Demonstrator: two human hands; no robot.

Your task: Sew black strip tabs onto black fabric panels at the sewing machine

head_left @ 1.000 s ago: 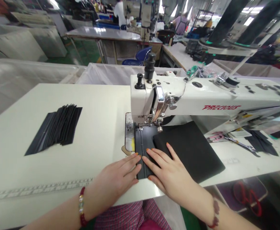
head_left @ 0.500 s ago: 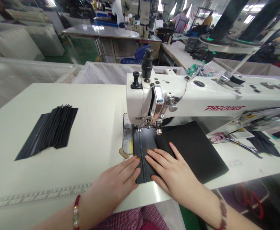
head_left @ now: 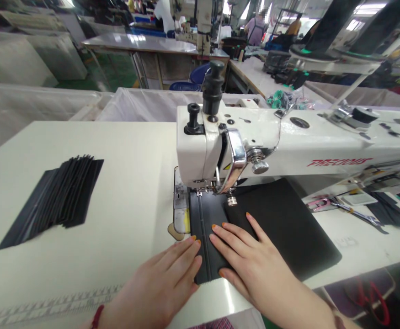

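A flat black panel (head_left: 211,212) with a narrow raised strip along its length lies under the presser foot (head_left: 200,193) of a white sewing machine (head_left: 271,137). My left hand (head_left: 158,278) rests its outstretched fingertips on the panel's left edge. Across the strip, my right hand (head_left: 251,256) lies flat with fingers spread, pressing on the panel and partly on a larger black sheet (head_left: 282,219) to the right. Neither hand grips anything. The needle's tip cannot be made out behind the machine head.
A fanned stack of black strips (head_left: 59,194) lies on the left of the table. A printed ruler scale (head_left: 49,304) runs near the front edge. Right of the machine arm are pink-handled snips (head_left: 318,204), a metal tool (head_left: 357,212) and more black pieces (head_left: 390,210).
The view has moved closer, so the machine and panel look larger and the strip stack sits further left. Both hands keep nearly the same place on the panel.
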